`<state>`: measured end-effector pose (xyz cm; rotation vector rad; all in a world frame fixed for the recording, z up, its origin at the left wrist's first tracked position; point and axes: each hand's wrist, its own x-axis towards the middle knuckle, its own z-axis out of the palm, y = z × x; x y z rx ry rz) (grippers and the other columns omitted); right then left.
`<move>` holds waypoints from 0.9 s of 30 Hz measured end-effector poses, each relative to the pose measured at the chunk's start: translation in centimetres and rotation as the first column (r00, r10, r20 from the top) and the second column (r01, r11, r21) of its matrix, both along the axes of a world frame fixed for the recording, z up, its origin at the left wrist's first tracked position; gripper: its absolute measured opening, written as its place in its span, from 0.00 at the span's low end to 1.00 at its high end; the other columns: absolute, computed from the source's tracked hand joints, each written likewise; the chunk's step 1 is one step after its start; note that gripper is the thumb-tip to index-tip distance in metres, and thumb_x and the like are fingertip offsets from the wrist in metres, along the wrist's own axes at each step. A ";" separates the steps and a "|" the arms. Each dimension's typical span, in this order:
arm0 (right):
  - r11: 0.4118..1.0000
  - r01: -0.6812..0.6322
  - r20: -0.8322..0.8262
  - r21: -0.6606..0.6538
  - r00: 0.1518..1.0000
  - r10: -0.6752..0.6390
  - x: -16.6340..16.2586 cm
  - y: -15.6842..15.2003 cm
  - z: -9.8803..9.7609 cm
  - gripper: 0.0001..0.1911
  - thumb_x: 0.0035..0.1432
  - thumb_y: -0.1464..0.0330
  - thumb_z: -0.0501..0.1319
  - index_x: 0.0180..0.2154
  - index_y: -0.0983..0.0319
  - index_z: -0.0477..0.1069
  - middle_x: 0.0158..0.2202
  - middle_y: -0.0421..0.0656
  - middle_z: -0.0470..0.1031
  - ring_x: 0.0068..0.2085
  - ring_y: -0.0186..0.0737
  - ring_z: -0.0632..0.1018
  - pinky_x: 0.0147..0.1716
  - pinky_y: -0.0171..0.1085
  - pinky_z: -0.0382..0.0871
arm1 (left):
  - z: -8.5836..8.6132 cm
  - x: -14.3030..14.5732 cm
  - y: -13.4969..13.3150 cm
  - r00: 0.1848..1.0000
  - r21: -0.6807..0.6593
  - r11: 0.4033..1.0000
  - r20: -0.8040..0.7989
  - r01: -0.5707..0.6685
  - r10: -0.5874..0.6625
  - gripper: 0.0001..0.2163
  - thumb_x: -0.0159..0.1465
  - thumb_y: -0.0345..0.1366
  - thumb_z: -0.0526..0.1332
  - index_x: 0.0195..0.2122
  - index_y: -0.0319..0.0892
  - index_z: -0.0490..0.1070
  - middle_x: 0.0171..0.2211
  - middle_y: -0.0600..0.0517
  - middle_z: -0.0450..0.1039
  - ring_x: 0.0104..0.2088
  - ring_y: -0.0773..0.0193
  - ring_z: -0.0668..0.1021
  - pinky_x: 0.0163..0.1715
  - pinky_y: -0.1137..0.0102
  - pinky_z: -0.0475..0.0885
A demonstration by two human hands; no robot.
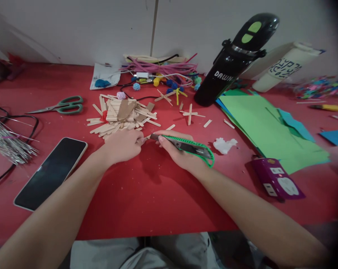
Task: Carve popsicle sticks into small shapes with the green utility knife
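My right hand (177,149) is wrapped around a green box cutter (188,145), its head pointing left toward my other hand. My left hand (125,145) is closed in a pinch on a wooden craft stick (148,137), of which only a short pale end shows; the fingers cover the rest. The cutter's tip meets or nearly meets that end. Just behind my left hand lies a pile of craft sticks (115,116) with brown cardboard scraps (126,110) on top. Farther back, a star of crossed sticks (190,114) rests beside short cut pieces (207,123).
A phone (51,173) and green-handled scissors (69,105) lie at left, near silver tinsel strands (10,140). A black bottle (225,71) stands behind. Green paper sheets (258,119), a crumpled white tissue (224,145) and a purple power socket box (278,179) are at right.
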<state>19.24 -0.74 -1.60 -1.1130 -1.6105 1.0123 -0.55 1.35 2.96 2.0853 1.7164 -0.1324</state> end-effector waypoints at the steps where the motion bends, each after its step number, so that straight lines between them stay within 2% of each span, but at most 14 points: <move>1: 1.000 -0.018 0.023 0.001 1.000 0.018 0.1 0.0 0.0 0.11 0.65 0.60 0.64 0.45 0.57 0.80 0.40 0.42 0.84 0.38 0.39 0.84 0.44 0.38 0.80 | 0.0 0.0 0.0 1.000 0.000 1.000 -0.004 0.001 -0.001 0.10 0.65 0.39 0.51 0.30 0.46 0.69 0.36 0.48 0.78 0.39 0.53 0.77 0.31 0.62 0.60; 6: 0.997 -0.065 0.094 0.043 0.994 0.060 0.3 0.0 -0.4 0.12 0.66 0.59 0.63 0.45 0.56 0.81 0.42 0.41 0.84 0.39 0.39 0.84 0.43 0.37 0.80 | -0.1 0.0 -0.1 1.000 -0.001 1.000 0.001 -0.014 0.014 0.11 0.65 0.41 0.51 0.32 0.46 0.71 0.39 0.47 0.79 0.40 0.51 0.77 0.32 0.62 0.62; 14: 0.991 -0.092 0.080 0.092 0.993 0.085 0.1 0.1 -0.3 0.12 0.66 0.60 0.63 0.45 0.57 0.81 0.41 0.40 0.84 0.39 0.38 0.84 0.43 0.36 0.80 | -0.3 0.0 -0.1 1.000 0.011 1.000 -0.001 -0.013 0.013 0.11 0.64 0.40 0.51 0.31 0.47 0.71 0.40 0.48 0.79 0.40 0.50 0.77 0.32 0.61 0.62; 21: 0.993 -0.076 0.098 0.088 0.993 0.067 0.1 0.1 -0.3 0.12 0.66 0.59 0.63 0.45 0.56 0.81 0.40 0.40 0.84 0.38 0.38 0.84 0.41 0.36 0.80 | -0.4 -0.2 -0.1 1.000 0.018 1.000 0.009 -0.009 0.009 0.11 0.65 0.40 0.51 0.32 0.47 0.72 0.41 0.48 0.80 0.41 0.51 0.77 0.31 0.61 0.62; 27: 0.996 -0.057 0.100 0.073 0.994 0.049 0.1 0.0 -0.2 0.12 0.66 0.59 0.63 0.46 0.55 0.81 0.42 0.40 0.84 0.40 0.39 0.84 0.45 0.37 0.80 | -0.5 -0.1 -0.1 1.000 0.028 0.999 0.002 -0.021 0.021 0.11 0.64 0.39 0.52 0.31 0.48 0.73 0.40 0.48 0.80 0.41 0.50 0.78 0.32 0.61 0.63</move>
